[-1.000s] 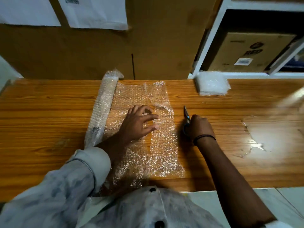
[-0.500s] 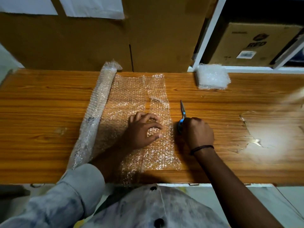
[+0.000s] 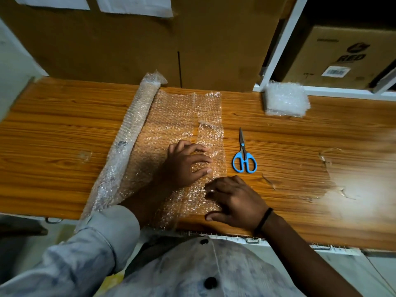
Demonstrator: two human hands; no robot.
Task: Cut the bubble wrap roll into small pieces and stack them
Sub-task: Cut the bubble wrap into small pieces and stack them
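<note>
Both hands on the unrolled bubble wrap sheet [image 3: 182,116], scissors [image 3: 244,160] lying free just right of it on the desk [image 3: 53,129].

The left hand [image 3: 185,165] rests released, fingers spread flat on the sheet. The right hand [image 3: 235,200] sits at the sheet's near right corner with bent fingers; whether it pinches the clear film is hard to make out. The roll [image 3: 130,133] lies along the sheet's left, its near end hidden behind the sleeve [image 3: 102,230]. A stack of cut pieces [image 3: 286,99] sits at the far right.
</note>
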